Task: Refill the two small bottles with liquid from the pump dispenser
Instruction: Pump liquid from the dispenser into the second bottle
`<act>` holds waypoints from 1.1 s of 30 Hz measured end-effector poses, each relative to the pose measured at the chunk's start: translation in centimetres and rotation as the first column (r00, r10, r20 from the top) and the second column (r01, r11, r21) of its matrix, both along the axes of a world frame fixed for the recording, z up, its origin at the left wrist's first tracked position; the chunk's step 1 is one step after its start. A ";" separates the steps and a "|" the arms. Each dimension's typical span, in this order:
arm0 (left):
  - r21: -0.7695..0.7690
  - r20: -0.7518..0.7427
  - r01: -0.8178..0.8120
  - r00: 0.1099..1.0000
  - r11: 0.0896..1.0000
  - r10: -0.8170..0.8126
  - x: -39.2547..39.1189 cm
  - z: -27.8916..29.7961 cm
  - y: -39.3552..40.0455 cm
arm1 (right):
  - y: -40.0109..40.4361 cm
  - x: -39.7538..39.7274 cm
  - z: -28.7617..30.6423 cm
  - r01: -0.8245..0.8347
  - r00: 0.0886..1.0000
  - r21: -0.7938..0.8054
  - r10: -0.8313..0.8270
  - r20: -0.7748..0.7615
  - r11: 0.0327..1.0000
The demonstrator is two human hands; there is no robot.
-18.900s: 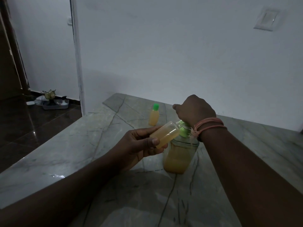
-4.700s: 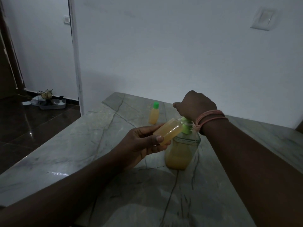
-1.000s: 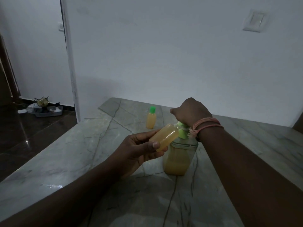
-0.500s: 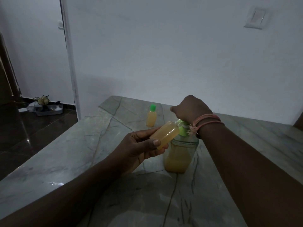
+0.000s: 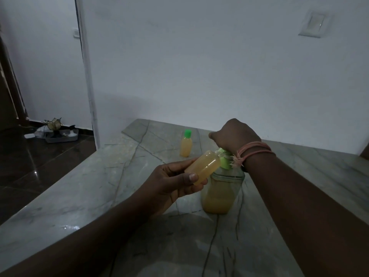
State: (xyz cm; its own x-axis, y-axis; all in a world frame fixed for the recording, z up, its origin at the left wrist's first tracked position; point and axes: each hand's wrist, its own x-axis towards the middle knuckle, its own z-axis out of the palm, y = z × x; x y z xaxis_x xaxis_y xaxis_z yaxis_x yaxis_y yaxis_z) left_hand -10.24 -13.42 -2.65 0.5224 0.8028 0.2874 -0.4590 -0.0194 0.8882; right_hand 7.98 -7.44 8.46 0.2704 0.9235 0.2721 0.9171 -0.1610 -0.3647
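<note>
Head view, dim light. L hand (image 5: 169,182) pinches an open bottle (image 5: 202,166) btwn thumb and fingers, tilted, mouth up against the pump head (image 5: 224,159) of the dispenser (image 5: 221,190). R hand (image 5: 232,134) sits fisted on top of the pump head, fingers curled over it; can't tell whether the thumb wraps under. Dispenser stands mid-counter (image 5: 79,196). Capped bottle (image 5: 186,143) stands upright farther back, left of the R hand, apart from everything.

Risks, as judgement:
- Spout and bottle mouth are hidden by the hand and bottle; if they're misaligned, a pump stroke sends liquid down the outside onto the counter.
- Held bottle looks nearly full; one more stroke could overflow it.
- Slippery fingers on smooth plastic, so the bottle could slide out of the pinch.
- Off-centre push could tip the dispenser, since nothing steadies its base.

Materials: held bottle is translucent plastic, cylindrical, with cloudy yellow-orange liquid. Dispenser is a clear squat jar, rounded shoulders, about half full, green pump. Capped bottle has a green cap. Counter is polished grey stone, dark veins, glossy.
</note>
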 end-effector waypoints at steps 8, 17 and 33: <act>0.007 0.005 0.006 1.000 1.000 -0.006 0.0 0.0 0.1 | 0.6 0.4 -0.3 0.020 0.999 0.022 -0.019 -0.029 1.000; -0.007 -0.008 -0.012 1.000 1.000 0.012 0.2 0.0 -0.1 | -0.1 0.0 0.4 -0.006 1.000 -0.032 0.006 0.017 0.999; 0.021 -0.009 -0.007 1.000 1.000 0.007 0.1 -0.1 0.0 | -0.1 0.1 0.5 0.003 1.000 -0.017 -0.003 0.014 1.000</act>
